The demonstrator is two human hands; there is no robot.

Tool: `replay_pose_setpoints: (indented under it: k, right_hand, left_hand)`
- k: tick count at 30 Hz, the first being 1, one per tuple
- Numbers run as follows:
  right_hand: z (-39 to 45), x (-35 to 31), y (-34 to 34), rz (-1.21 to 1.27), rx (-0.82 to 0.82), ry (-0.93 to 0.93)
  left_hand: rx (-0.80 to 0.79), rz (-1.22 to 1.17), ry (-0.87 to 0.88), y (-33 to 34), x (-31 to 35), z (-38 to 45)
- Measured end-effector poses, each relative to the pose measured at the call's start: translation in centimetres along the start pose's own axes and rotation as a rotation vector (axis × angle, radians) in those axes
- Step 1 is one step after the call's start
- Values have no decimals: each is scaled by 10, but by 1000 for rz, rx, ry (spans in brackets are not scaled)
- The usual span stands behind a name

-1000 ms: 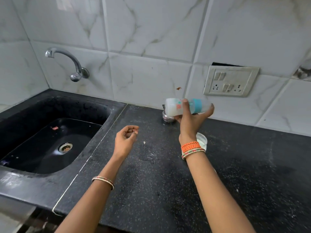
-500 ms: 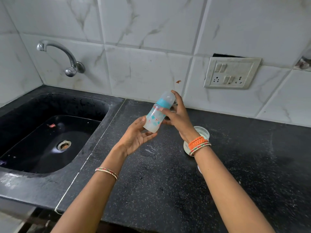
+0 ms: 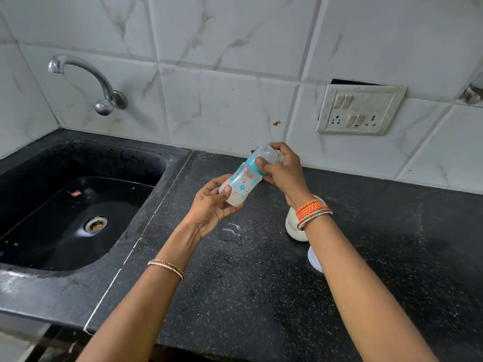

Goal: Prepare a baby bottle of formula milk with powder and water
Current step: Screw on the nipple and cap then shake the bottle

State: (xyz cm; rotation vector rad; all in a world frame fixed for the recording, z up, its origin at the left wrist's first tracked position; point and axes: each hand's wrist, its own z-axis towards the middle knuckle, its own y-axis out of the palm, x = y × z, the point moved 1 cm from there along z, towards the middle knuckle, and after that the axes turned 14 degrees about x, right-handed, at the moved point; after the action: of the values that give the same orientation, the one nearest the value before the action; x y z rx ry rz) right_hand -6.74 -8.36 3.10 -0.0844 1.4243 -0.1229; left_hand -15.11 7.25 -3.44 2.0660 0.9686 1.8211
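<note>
Diff vs half a second back: I see the baby bottle (image 3: 241,185) sitting a bit flatter in its tilt, base toward lower left, cap toward upper right, mid-frame above the bench (image 3: 261,296). Left hand (image 3: 211,207) was cupped open under the base; now its grip is clamped on the lower body, thumb across the front. Right hand (image 3: 281,169) has moved from flat fingers alongside the neck to a grip curled around the clear cap (image 3: 266,154) and teal collar (image 3: 254,165). One second back, right hand alone held the bottle sideways near the wall and left was free.

Milky liquid sits in the bottle's lower end.

Counts:
- 1 bottle, held in both hands, off the bench
- 1 white container (image 3: 294,228) on the bench, partly hidden behind the right wrist, right of centre
- 1 white round item (image 3: 315,258) just below it, mostly hidden by the forearm; can't tell what it is
- 1 small puddle (image 3: 234,233) on the bench, centre frame
- 1 sink (image 3: 78,205), left; 1 tap (image 3: 86,79), upper left
- 1 switch plate (image 3: 359,109), upper right
- Bangles: orange stack on the right wrist, one band on the left
</note>
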Motion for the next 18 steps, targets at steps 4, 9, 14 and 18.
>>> replay_pose_setpoints:
  k: [4, 9, 14, 18]
  right_hand:
    - [-4, 6, 6, -72, 197, -20]
    - [-12, 0, 25, -20, 199, -109]
    - [-13, -9, 29, -26, 147, -187]
    - [-10, -33, 8, 218, 446, -383]
  left_hand:
    - [48, -10, 54, 9, 9, 0]
    - [51, -81, 146, 23, 7, 1]
    - [37, -84, 268, 36, 1, 6]
    - [-20, 30, 189, 21, 13, 14]
